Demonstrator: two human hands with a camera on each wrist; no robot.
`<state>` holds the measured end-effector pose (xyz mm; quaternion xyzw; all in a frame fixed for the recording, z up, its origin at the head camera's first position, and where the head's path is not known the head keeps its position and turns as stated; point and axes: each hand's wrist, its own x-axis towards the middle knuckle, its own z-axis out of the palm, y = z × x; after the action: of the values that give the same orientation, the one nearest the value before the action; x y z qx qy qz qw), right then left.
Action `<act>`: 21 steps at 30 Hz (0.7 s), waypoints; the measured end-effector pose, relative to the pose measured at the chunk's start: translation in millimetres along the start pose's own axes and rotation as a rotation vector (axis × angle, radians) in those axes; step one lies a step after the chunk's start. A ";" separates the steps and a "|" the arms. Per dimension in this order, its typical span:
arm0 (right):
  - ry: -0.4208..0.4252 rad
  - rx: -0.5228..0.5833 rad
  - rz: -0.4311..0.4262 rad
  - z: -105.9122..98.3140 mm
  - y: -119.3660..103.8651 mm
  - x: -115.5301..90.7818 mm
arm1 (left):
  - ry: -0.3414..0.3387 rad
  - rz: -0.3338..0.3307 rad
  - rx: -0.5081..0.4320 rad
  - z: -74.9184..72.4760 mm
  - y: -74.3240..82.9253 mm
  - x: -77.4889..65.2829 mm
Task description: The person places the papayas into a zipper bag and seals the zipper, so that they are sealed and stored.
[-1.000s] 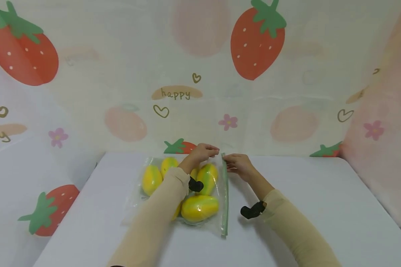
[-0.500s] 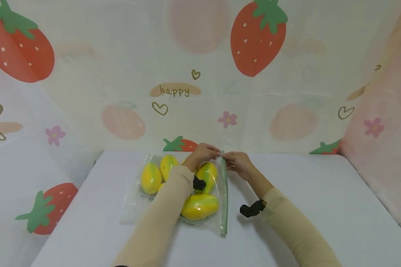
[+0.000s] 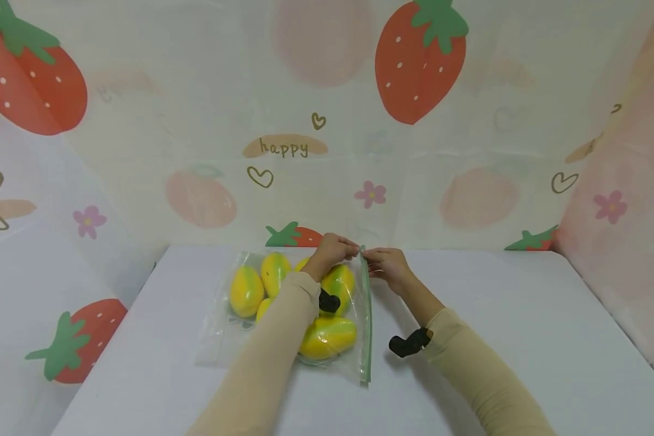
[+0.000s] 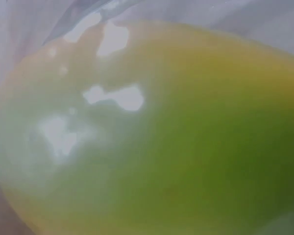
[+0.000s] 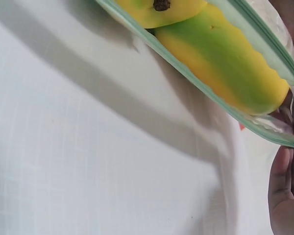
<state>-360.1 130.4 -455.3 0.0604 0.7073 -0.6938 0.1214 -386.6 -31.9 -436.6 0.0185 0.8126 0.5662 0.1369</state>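
A clear plastic zip bag (image 3: pixel 212 342) with a green zip strip (image 3: pixel 367 327) lies on the table, holding several yellow-and-green fruits that look like papayas (image 3: pixel 328 338). At the strip's far end, my left hand (image 3: pixel 329 249) pinches the bag from the left. My right hand (image 3: pixel 391 266) pinches the same corner from the right. In the right wrist view the bag's mouth gapes between two green lips (image 5: pixel 186 73), with a papaya-like fruit (image 5: pixel 220 58) showing inside. One fruit (image 4: pixel 186 137) under shiny plastic fills the left wrist view, where no fingers show.
The white table (image 3: pixel 496 339) reaches back to a strawberry-print backdrop (image 3: pixel 419 66). My left forearm crosses over the bag and hides part of the fruit. A black wrist camera (image 3: pixel 410 343) sits on my right wrist, low above the table.
My left hand has shifted slightly right, its fingertips now at the zip strip's far corner. My right hand stays there, and the head view has tilted down slightly.
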 end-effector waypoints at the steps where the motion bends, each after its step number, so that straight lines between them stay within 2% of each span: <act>1: 0.014 -0.012 -0.005 0.3 0.0 -0.3 | 0.006 0.004 -0.005 0.4 0.3 -0.1; 6: 0.076 -0.052 -0.004 1.9 2.9 -3.9 | 0.041 0.020 -0.020 2.4 1.2 -0.5; 9: 0.088 -0.046 0.029 6.0 7.4 -14.9 | 0.085 0.003 -0.033 2.8 0.4 -1.2; 12: 0.082 -0.061 0.061 10.7 14.3 -35.6 | 0.133 -0.023 -0.045 3.1 -1.5 -0.7; 16: 0.064 -0.092 0.077 13.1 26.5 -67.6 | 0.180 -0.024 -0.054 3.3 -2.5 1.5; 21: 0.002 -0.113 0.091 15.4 44.4 -111.6 | 0.225 -0.025 -0.062 1.7 -0.6 4.7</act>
<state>-240.0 125.7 -469.8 0.0862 0.7419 -0.6465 0.1554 -390.6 -29.7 -438.7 -0.0594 0.8050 0.5880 0.0525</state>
